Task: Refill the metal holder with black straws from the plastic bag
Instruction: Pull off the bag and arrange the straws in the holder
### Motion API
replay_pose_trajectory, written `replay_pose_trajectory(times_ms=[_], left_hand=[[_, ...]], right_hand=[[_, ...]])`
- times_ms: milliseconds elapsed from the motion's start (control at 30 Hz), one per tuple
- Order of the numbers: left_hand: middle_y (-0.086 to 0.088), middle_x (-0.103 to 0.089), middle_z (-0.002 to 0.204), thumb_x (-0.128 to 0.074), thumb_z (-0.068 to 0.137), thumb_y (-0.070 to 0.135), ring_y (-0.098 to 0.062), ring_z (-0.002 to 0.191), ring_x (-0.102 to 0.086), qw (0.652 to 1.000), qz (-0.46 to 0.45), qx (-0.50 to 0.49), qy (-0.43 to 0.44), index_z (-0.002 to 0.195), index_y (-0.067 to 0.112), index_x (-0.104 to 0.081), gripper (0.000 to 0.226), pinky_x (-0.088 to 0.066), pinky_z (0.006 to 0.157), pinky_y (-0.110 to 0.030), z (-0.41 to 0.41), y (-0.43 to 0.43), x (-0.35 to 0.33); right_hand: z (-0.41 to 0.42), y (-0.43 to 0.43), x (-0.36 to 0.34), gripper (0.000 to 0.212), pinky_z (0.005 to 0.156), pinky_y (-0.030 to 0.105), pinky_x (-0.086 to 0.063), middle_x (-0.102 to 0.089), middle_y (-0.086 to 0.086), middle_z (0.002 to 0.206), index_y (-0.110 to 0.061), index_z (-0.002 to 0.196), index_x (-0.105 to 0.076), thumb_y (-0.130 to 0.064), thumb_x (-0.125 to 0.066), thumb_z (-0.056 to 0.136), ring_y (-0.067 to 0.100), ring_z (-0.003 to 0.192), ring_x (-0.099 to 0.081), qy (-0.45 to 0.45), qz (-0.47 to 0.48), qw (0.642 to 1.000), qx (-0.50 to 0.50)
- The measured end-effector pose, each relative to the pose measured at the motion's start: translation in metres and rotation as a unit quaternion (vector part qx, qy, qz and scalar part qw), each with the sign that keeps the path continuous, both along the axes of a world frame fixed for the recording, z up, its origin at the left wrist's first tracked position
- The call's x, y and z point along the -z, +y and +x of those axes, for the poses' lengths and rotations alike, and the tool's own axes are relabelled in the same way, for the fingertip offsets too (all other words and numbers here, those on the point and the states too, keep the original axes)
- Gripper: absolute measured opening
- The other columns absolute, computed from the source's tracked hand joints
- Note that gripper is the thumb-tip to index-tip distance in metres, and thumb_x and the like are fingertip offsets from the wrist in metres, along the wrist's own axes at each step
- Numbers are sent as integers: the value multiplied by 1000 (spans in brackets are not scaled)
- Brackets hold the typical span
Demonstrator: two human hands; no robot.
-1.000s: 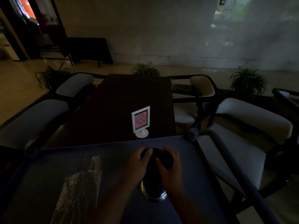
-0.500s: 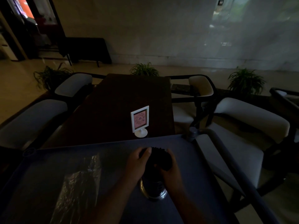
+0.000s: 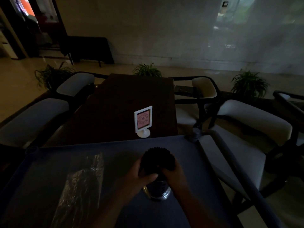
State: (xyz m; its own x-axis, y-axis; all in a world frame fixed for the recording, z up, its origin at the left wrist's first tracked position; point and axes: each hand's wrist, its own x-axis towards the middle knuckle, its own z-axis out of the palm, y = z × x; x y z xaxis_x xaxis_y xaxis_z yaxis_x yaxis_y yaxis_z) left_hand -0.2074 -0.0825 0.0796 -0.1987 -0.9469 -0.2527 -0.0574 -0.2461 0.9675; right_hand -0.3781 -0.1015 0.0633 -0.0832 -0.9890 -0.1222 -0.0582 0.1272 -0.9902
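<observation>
While dim light hides detail, hands: left hand and right hand both wrap the black straws, likely steadying them.
Holder: metal holder, lower centre, holds the bundle upright.
Bag: plastic bag lies flat, lower left.
Room: grey table bare around holder; right edge near.

Two hands were in view, the left hand and the right hand, both wrapped around one bundle of black straws too dense to count, which stood in one metal holder. One plastic bag lay at nine o'clock from the holder on the single grey tabletop, and one framed sign stood at twelve o'clock on one dark wooden table. Three potted plants showed beyond: one at ten o'clock, one at twelve, one at two.
</observation>
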Motion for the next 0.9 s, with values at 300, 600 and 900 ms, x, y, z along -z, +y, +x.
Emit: replay_pose_trajectory(times_ms=[300, 600, 900], left_hand=[[1, -65, 125, -75, 81, 8, -15, 120, -59, 996, -36, -63, -55, 129, 21, -55, 53, -49, 102, -38, -11, -9, -4], [8, -66, 103, -69, 84, 0, -7, 100, -63, 994, -27, -89, -58, 103, 29, -59, 36, -48, 75, -14, -24, -16, -10], [4, -72, 96, -73, 83, 8, -7, 91, -67, 993, -13, -114, -25, 93, 27, -67, 22, -49, 68, -14, -32, -20, -10]], right_hand=[[0, 0, 3, 32, 79, 17, -54, -70, 9, 111, -3, 116, -64, -2, -70, 85, 11, 99, -67, 34, -4, 999, -13], [-1, -5, 5, 21, 80, 21, -53, -70, 8, 106, -9, 107, -68, -4, -68, 87, 15, 95, -67, 68, 25, 997, -12], [1, -5, 5, 21, 76, 19, -53, -71, 3, 99, -18, 100, -68, -2, -66, 87, 13, 94, -68, 56, 22, 998, -2]])
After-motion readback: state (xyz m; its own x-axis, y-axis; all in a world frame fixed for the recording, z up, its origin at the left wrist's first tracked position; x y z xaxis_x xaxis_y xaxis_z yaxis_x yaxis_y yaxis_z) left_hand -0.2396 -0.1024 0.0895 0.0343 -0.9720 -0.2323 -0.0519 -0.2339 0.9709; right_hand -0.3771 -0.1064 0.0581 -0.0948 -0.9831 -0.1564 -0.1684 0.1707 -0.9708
